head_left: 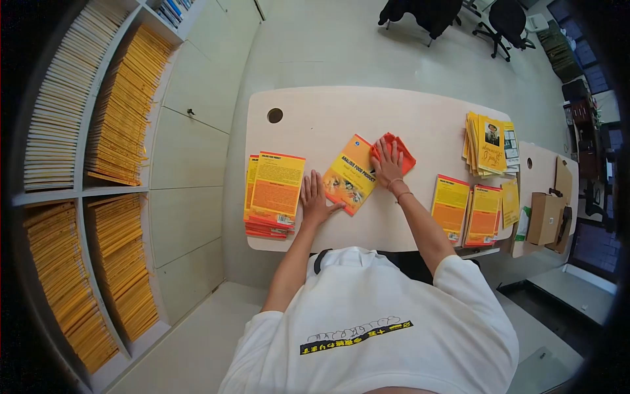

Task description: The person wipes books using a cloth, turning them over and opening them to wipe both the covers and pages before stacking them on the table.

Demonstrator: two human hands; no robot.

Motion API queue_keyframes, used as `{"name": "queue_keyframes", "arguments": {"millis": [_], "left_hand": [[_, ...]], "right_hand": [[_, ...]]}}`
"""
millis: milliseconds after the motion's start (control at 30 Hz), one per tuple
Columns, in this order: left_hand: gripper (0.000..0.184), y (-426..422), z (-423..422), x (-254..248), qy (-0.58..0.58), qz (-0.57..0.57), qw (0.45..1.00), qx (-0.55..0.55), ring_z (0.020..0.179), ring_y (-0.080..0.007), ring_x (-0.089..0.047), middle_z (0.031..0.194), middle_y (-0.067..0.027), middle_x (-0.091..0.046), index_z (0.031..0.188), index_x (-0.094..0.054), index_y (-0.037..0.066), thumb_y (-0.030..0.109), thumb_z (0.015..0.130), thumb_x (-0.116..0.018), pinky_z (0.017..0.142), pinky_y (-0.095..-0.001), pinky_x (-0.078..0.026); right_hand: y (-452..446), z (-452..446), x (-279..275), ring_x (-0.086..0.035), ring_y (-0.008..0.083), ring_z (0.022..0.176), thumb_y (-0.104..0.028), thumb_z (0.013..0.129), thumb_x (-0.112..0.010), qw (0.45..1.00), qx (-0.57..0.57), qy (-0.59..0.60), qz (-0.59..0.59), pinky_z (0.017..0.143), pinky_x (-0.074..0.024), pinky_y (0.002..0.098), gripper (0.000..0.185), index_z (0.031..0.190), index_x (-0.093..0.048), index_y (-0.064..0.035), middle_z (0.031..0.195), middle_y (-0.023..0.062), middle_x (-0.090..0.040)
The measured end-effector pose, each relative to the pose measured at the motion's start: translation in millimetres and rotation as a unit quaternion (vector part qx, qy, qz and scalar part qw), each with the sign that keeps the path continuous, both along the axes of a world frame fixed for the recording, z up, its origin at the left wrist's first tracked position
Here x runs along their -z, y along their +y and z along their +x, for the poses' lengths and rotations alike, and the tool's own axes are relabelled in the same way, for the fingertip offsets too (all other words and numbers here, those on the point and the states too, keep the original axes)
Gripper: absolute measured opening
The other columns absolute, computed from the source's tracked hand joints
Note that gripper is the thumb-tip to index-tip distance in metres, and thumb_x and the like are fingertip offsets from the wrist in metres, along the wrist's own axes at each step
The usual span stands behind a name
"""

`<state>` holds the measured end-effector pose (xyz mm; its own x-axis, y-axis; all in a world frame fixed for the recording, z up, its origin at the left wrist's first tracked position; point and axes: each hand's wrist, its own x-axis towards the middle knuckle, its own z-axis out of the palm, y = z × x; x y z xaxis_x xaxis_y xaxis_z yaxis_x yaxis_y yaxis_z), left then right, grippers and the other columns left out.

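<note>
A yellow and orange book point(349, 172) titled "Analisis Food Product" lies tilted on the pale table, front cover up. My right hand point(388, 165) rests flat, fingers stretched, on a crumpled red cloth point(405, 158) at the book's upper right edge. Palm down on the table, my left hand point(316, 200) is open, with its thumb against the book's lower left edge. To its left is a stack of similar books point(278, 187), back covers up with red edges.
At the table's right are two more stacks of orange and yellow books point(449, 205) and a pile of yellow booklets point(490, 142). A cardboard box point(544, 218) sits on the adjoining table. Shelves of books point(121, 108) line the left wall; office chairs point(506, 23) stand beyond.
</note>
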<state>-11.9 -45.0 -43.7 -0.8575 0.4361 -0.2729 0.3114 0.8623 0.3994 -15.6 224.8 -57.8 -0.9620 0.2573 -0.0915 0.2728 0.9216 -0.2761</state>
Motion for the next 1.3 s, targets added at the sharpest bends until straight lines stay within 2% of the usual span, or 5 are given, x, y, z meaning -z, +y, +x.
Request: {"name": "queue_keyframes", "arguments": {"millis": [167, 367, 533, 833, 1300], "left_hand": [[0.126, 2, 2, -3, 0.028, -0.003, 1.0, -0.002, 0.145, -0.0403, 0.006, 0.158, -0.0199, 0.005, 0.15, -0.002, -0.003, 0.074, 0.069, -0.061, 0.115, -0.0514, 0.0], [0.125, -2, 3, 1, 0.047, -0.054, 0.997, 0.019, 0.145, -0.0407, 0.002, 0.158, -0.0219, 0.001, 0.149, -0.004, -0.005, 0.072, 0.069, -0.063, 0.115, -0.0503, -0.003], [0.123, 2, 17, -4, 0.1, 0.114, 0.988, -0.037, 0.144, -0.0427, -0.006, 0.155, -0.026, -0.006, 0.148, -0.007, -0.006, 0.066, 0.069, -0.068, 0.115, -0.0513, -0.007], [0.106, 10, 54, 22, 0.156, 0.03, 0.964, -0.213, 0.139, -0.0452, -0.019, 0.15, -0.0301, -0.016, 0.146, -0.01, -0.009, 0.049, 0.077, -0.067, 0.115, -0.0538, -0.011], [0.095, 3, 46, -36, -0.013, 0.035, 0.988, -0.149, 0.143, -0.0435, -0.001, 0.155, -0.028, 0.005, 0.153, -0.008, 0.01, 0.048, 0.083, -0.059, 0.112, -0.0575, -0.002]], "right_hand": [[-60, 39, 16, -0.006, 0.0335, 0.146, -0.043, 0.095, -0.039, 0.97, -0.181, 0.122, 0.109, 0.114, -0.0109, 0.0523, 0.063, 0.151, -0.025, -0.0155, 0.16, 0.0015, -0.013], [-93, 99, -34, -0.005, 0.027, 0.147, -0.042, 0.099, -0.032, 0.971, -0.229, -0.015, -0.071, 0.116, -0.0051, 0.049, 0.058, 0.151, -0.024, -0.0167, 0.159, -0.0029, -0.016], [-62, 65, -44, -0.008, 0.0263, 0.147, -0.042, 0.1, -0.029, 0.98, -0.167, -0.048, -0.095, 0.116, -0.0041, 0.0473, 0.056, 0.151, -0.025, -0.0189, 0.158, -0.005, -0.019], [-118, 10, -36, -0.003, 0.0251, 0.147, -0.046, 0.102, -0.018, 0.887, -0.422, -0.138, -0.128, 0.117, -0.0002, 0.0474, 0.056, 0.151, -0.025, -0.0196, 0.158, -0.0048, -0.019], [-75, 94, -60, -0.008, 0.0234, 0.147, -0.044, 0.101, -0.022, 0.905, -0.303, -0.169, -0.246, 0.118, 0.0007, 0.0474, 0.054, 0.149, -0.032, -0.0206, 0.155, -0.0068, -0.027]]}}
